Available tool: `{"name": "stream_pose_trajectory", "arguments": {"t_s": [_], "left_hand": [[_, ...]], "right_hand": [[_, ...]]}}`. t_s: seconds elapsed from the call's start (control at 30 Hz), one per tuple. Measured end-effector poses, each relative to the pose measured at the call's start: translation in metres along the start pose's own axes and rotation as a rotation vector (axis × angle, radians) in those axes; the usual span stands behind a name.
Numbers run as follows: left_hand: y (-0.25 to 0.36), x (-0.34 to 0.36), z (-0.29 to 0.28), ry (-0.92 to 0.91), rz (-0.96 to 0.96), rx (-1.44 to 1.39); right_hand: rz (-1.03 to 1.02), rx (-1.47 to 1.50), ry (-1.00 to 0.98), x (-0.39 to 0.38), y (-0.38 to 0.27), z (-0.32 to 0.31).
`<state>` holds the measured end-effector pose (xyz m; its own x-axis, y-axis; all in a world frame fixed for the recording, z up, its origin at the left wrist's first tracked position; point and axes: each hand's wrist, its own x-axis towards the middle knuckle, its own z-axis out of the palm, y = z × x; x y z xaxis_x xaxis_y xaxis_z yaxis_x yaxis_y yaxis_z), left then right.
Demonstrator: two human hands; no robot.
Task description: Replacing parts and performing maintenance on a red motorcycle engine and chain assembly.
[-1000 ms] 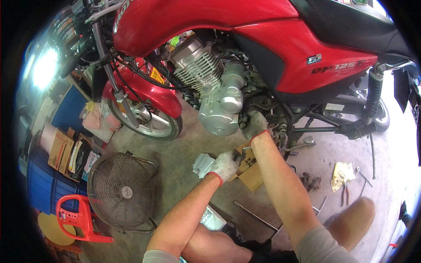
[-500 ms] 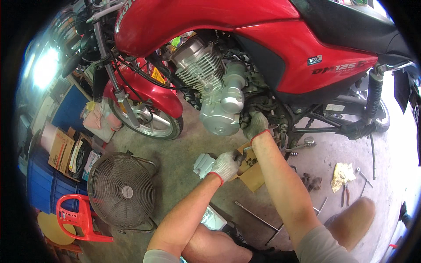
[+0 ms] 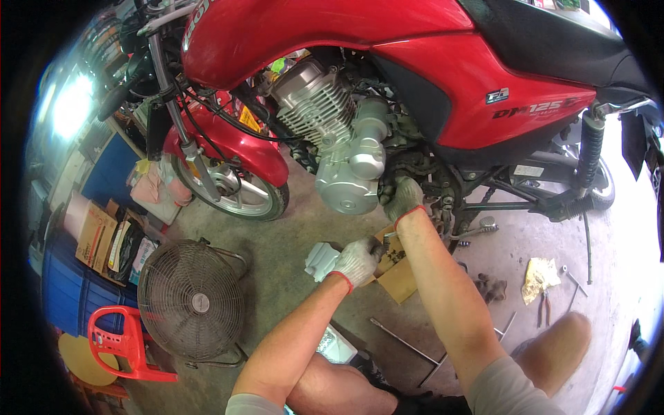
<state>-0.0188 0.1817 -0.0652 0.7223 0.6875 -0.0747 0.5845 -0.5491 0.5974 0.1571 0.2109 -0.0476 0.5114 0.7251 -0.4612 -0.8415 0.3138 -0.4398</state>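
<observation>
A red motorcycle (image 3: 492,111) stands side-on before me, its silver engine (image 3: 332,131) exposed. My right hand (image 3: 400,200), in a soiled knit glove, is curled at the dark parts just behind the round lower engine cover (image 3: 346,194); its fingertips are hidden. My left hand (image 3: 360,259), in a pale red-cuffed glove, is closed on a small metal tool (image 3: 386,242), below and left of my right hand. An open cardboard box (image 3: 400,282) with dark small parts lies beneath my hands, beside a pale grey piece (image 3: 319,259).
A floor fan (image 3: 190,297), red plastic chair (image 3: 111,339), blue bins (image 3: 62,290) and cartons (image 3: 97,242) stand left. On the concrete floor lie long T-handled tools (image 3: 401,340), pliers (image 3: 545,308), crumpled yellow paper (image 3: 539,277) and a dark rag (image 3: 492,287). My knees frame the lower edge.
</observation>
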Motion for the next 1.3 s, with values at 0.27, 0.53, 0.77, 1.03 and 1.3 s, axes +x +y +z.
{"name": "stream_pose_trajectory", "arguments": {"t_s": [0.27, 0.53, 0.77, 1.03, 1.3], "left_hand": [[-0.003, 0.001, 0.003, -0.003, -0.011, -0.019], [0.001, 0.001, 0.0, -0.011, -0.012, 0.035], [0.004, -0.001, -0.003, -0.013, -0.011, 0.02], [0.005, -0.002, -0.004, -0.023, -0.019, 0.032], [0.007, -0.003, -0.007, -0.027, -0.01, 0.019]], "right_hand": [[-0.03, -0.005, -0.092, 0.006, 0.002, -0.003], [0.007, 0.011, -0.072, -0.001, -0.002, -0.001], [-0.014, -0.002, -0.067, 0.0, -0.001, -0.003], [0.033, 0.003, -0.112, -0.003, -0.006, -0.001], [0.035, -0.011, -0.037, 0.002, -0.002, -0.002]]}}
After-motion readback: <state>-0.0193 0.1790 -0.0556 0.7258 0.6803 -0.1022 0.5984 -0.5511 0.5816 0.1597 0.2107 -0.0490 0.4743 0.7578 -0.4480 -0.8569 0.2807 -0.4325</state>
